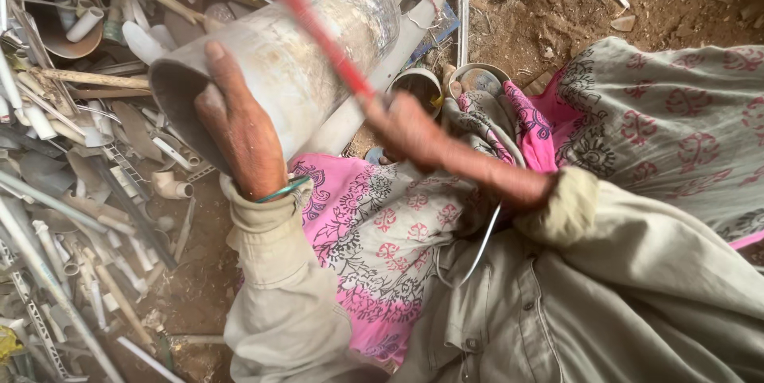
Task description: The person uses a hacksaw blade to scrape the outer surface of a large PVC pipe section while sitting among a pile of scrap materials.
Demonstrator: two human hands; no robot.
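My left hand [239, 124] grips the open near end of a wide, dirty grey plastic pipe [302, 49], thumb hooked over its rim, and holds it raised and tilted away. My right hand [406, 127] is closed around the lower end of a thin red rod-like tool [314, 21] that runs diagonally up across the pipe's side. The hand and tool are blurred by motion. Both arms wear beige sleeves. A green bangle sits on the left wrist, and a thin metal bangle hangs at the right.
A heap of broken white and grey plastic pipes and fittings [72, 152] fills the left side. A long white pipe [414, 25] lies under the held one. Pink and grey patterned cloth [382, 232] covers my lap. Two small round tins [454, 81] sit on bare soil [541, 17].
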